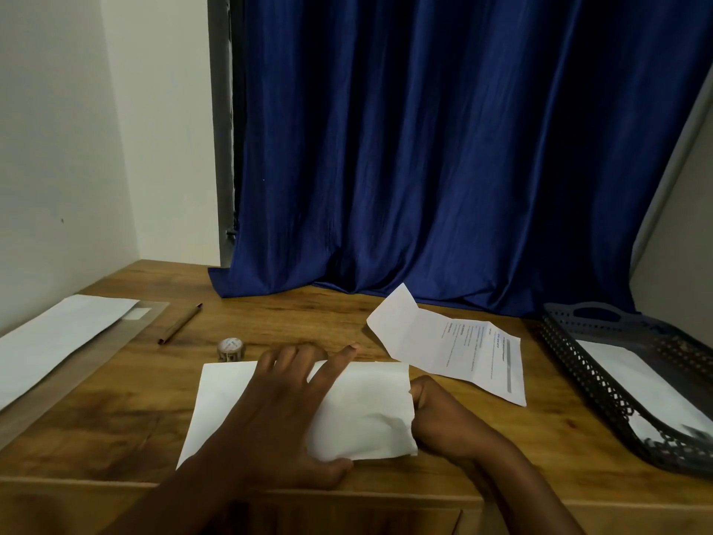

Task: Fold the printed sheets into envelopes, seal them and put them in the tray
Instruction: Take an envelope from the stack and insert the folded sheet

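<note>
A white sheet (359, 415) lies at the near edge of a wooden desk (115, 411), partly folded over. The risk I judge: the fold could crease crooked or the crumpled right flap tear if the paper slides. The left hand (285, 411) lies flat on it, fingers spread. The right hand (440, 415) curls at the sheet's right edge, seemingly pinching it, though its fingertips are hidden. A dark tray (602, 384) sits well to the right.
</note>
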`<state>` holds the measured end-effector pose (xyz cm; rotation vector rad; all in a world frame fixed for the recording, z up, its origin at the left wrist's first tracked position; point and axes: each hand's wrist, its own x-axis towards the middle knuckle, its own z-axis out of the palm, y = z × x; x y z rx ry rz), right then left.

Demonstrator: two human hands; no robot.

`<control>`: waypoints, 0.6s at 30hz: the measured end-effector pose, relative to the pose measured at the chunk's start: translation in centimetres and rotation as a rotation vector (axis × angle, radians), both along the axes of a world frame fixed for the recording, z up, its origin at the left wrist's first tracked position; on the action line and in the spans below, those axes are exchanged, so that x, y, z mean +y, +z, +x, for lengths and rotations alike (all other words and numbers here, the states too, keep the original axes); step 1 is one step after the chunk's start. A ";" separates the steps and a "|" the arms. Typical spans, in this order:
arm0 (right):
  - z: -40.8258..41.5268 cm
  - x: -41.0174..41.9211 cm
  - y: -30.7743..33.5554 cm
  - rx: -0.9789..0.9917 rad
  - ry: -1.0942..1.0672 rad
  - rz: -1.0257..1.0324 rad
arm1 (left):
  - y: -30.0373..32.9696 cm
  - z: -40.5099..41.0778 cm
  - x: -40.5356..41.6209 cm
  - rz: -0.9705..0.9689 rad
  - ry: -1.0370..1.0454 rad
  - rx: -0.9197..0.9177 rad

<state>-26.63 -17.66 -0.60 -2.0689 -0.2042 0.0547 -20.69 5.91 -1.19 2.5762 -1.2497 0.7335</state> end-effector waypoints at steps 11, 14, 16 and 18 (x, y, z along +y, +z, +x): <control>-0.8 -1.7 -2.2 -0.301 -0.797 0.068 | -1.5 1.3 1.0 0.057 0.035 0.281; -0.8 0.7 -1.6 -0.359 -0.607 -0.249 | -2.3 1.2 1.1 0.117 0.067 0.352; -0.3 2.3 -2.0 -0.349 -0.396 -0.507 | -2.9 0.8 0.8 0.178 0.082 0.404; 0.4 3.6 -2.8 -0.350 -0.232 -0.669 | -3.5 0.4 0.7 0.232 0.098 0.427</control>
